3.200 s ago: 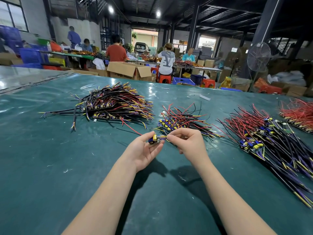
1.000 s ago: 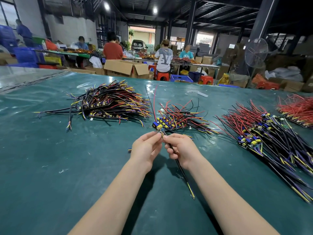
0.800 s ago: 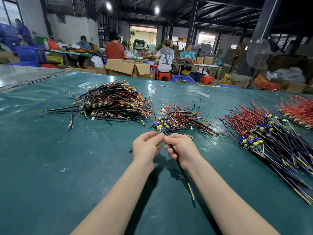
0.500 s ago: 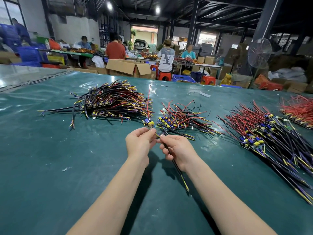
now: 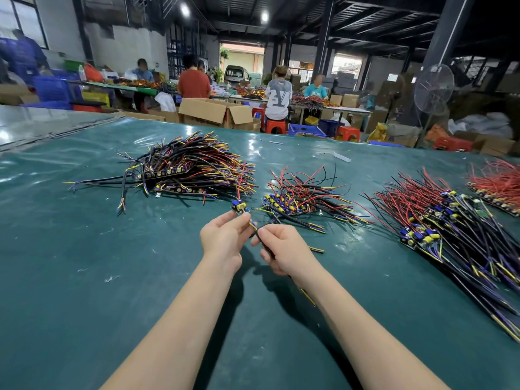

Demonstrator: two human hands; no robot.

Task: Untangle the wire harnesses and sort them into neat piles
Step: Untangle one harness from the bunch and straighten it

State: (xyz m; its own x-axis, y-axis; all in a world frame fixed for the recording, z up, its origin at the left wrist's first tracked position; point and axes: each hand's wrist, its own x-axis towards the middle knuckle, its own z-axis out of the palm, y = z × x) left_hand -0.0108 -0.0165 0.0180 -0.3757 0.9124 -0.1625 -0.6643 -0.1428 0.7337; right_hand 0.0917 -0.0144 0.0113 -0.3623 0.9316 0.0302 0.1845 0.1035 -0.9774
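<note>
Head view: the left hand (image 5: 222, 239) is pinching, the right hand (image 5: 285, 250) gripping, one wire harness (image 5: 239, 206) to straighten it.

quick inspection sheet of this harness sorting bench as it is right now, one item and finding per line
surface: glossy green table cover, wrinkled at far left.
job's things: large black, yellow and red harness pile at left; small red and black pile in the middle; long purple and red pile at right; red pile at the right edge.
clutter: small white scraps; white strip on the far side.
grippers: left hand pinches one loose harness's wires below its blue and yellow connector; right hand grips its black cable.
cables: the black cable trails under the right wrist.
surroundings: people at other benches, open cardboard box, standing fan.
</note>
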